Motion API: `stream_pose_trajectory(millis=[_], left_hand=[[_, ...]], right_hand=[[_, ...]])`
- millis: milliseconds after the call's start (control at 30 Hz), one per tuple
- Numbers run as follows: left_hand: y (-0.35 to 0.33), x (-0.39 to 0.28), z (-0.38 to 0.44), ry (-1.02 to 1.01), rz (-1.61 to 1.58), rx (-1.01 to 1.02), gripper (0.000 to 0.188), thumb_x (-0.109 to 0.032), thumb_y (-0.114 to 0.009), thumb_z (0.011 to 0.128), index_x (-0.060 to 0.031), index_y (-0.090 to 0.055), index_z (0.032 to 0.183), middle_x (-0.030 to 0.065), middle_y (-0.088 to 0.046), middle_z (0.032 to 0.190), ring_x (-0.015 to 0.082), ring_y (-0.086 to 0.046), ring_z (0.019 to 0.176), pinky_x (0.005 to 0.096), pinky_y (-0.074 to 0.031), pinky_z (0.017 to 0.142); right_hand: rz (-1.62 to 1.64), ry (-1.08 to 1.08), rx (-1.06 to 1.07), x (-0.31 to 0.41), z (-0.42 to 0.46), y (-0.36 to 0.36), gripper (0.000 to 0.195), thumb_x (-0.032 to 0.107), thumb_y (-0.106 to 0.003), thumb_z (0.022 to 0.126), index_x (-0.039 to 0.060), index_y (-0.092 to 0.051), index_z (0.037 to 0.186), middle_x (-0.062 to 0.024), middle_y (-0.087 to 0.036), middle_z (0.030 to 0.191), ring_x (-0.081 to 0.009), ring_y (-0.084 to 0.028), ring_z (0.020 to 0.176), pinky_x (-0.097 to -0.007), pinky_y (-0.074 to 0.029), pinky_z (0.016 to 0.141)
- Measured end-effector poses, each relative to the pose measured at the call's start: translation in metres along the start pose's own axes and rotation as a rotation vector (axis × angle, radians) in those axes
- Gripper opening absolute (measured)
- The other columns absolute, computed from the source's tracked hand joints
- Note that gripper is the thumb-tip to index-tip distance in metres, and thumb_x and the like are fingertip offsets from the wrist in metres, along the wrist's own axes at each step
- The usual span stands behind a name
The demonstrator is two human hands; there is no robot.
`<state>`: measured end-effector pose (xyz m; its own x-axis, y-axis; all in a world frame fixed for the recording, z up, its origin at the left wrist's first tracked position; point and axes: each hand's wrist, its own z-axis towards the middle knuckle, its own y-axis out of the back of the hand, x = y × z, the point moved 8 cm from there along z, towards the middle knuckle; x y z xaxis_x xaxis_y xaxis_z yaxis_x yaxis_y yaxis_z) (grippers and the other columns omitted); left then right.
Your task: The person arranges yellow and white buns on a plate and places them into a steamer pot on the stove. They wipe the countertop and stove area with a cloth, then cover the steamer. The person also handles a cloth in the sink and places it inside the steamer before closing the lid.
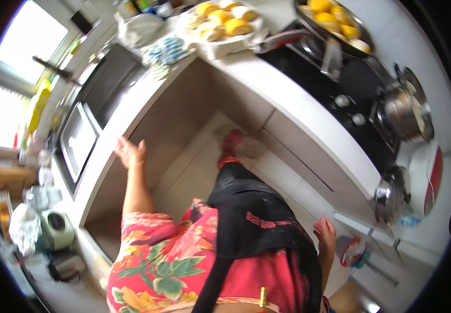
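Note:
My left hand point(131, 152) is empty, its fingers spread, beside the pale counter edge point(110, 156) near the sink. Lower right, my right hand point(324, 230) hangs by my side over the floor with nothing seen in it; its fingers look loosely apart. Beyond the corner of the counter, a white plate point(225, 43) holds several yellow and white rolled pieces. More of these pieces lie in a frying pan point(350, 47) at the black cooktop point(323, 86). A striped cloth point(166, 51) lies between sink and plate. I wear a black apron point(256, 219) over floral clothing.
The sink point(112, 82) has a white-rimmed tray point(78, 141) beside it. Steel pots point(403, 113) stand on the cooktop's right side, with another pot point(391, 195) closer. Brown cabinet fronts point(295, 144) run below the counter. Low at right is a red-rimmed basin point(352, 252).

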<state>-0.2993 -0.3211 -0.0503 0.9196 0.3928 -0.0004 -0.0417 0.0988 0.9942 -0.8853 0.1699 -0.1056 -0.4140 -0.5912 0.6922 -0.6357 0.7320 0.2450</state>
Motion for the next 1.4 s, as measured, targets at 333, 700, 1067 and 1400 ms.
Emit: stream_pose_trajectory(millis=[333, 700, 1067, 1400], left_hand=[[-0.035, 0.025, 0.013, 0.021, 0.078, 0.058, 0.096, -0.046, -0.069, 0.073, -0.0076, -0.016, 0.143, 0.0166, -0.018, 0.147, 0.0443, -0.014, 0.133, 0.0472, -0.018, 0.111], [-0.057, 0.053, 0.047, -0.003, 0.043, 0.167, 0.101, -0.044, -0.075, 0.067, -0.003, -0.02, 0.141, 0.0229, -0.023, 0.144, 0.0385, -0.022, 0.133, 0.0434, -0.022, 0.109], [-0.044, 0.039, 0.04, 0.082, 0.039, 0.152, 0.096, -0.047, -0.073, 0.069, 0.0, -0.026, 0.139, 0.0236, -0.027, 0.142, 0.0425, -0.025, 0.129, 0.0465, -0.021, 0.108], [-0.049, 0.041, 0.042, 0.133, 0.1, 0.083, 0.094, -0.056, -0.067, 0.072, 0.0015, -0.03, 0.137, 0.0233, -0.028, 0.141, 0.0436, -0.026, 0.128, 0.0475, -0.02, 0.108]], right_hand=[[-0.29, 0.803, -1.069, 0.146, -0.027, 0.236, 0.038, 0.029, -0.062, 0.086, -0.0013, -0.058, 0.107, -0.0083, -0.06, 0.082, -0.0155, -0.052, 0.067, -0.0281, -0.044, 0.062], [-0.788, 0.426, -1.006, 0.257, 0.082, 0.296, 0.056, 0.045, -0.064, 0.073, 0.0024, -0.06, 0.108, -0.0207, -0.062, 0.101, -0.0377, -0.057, 0.096, -0.0428, -0.044, 0.087], [-0.8, 0.531, -1.091, 0.282, 0.06, 0.282, 0.037, 0.03, -0.063, 0.066, 0.0016, -0.065, 0.089, -0.0185, -0.065, 0.087, -0.0358, -0.062, 0.084, -0.0414, -0.048, 0.077], [-0.52, 0.8, -1.008, 0.405, -0.072, 0.289, 0.032, 0.021, -0.065, 0.078, -0.0007, -0.064, 0.101, -0.0058, -0.064, 0.088, -0.0135, -0.058, 0.08, -0.0261, -0.046, 0.074]])
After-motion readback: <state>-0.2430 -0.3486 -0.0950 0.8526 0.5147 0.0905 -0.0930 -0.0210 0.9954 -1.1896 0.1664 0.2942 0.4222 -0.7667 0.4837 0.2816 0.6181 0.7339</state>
